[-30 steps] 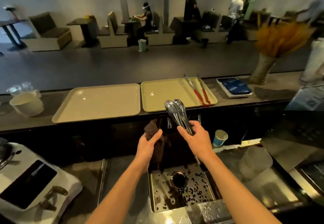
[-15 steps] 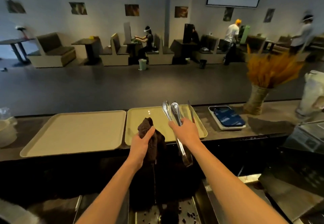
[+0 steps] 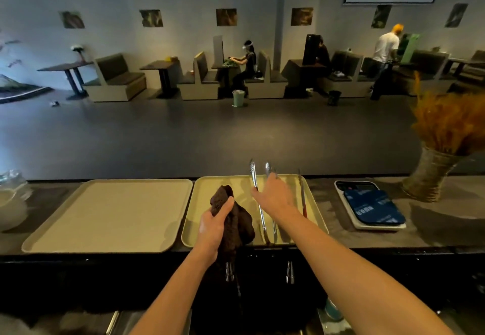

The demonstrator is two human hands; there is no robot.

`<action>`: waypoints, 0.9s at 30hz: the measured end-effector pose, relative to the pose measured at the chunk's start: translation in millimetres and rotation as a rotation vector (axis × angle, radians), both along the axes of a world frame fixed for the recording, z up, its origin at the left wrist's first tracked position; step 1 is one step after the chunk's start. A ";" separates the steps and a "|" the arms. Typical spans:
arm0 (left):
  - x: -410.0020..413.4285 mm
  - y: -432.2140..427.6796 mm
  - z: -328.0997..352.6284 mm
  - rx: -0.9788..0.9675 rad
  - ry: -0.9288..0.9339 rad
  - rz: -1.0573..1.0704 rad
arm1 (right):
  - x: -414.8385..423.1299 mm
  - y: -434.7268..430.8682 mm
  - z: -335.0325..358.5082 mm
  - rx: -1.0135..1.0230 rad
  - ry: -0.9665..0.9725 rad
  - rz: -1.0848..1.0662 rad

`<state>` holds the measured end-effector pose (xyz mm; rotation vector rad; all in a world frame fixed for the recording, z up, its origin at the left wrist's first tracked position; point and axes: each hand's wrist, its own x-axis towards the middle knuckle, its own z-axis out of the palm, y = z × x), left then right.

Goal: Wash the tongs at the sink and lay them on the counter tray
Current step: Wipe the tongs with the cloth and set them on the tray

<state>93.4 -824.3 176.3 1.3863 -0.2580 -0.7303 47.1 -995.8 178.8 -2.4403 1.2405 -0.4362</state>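
My right hand grips the steel tongs around their middle, over the yellow-green right tray on the counter. The tongs lie along the tray, their scalloped tips slightly apart and pointing away from me, their hinge end near the tray's near rim. I cannot tell whether they touch the tray. My left hand holds a bunched dark brown cloth over the tray's near left part. A second pair of tongs with red handles lies on the tray's right side.
A larger beige tray sits left of the yellow-green one. On the right stand a white scale with a blue pack and a woven vase of dried orange stalks. A white bowl is far left. Tap handles show below the counter.
Both hands have moved forward from above the sink to over the right tray. The steel tongs have come down from upright to nearly flat along it, and the view has tilted up.
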 end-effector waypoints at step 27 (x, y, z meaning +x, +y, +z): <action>5.1 78.1 -2.8 -0.089 0.124 0.179 | -2.7 90.6 3.2 -0.012 -0.164 0.348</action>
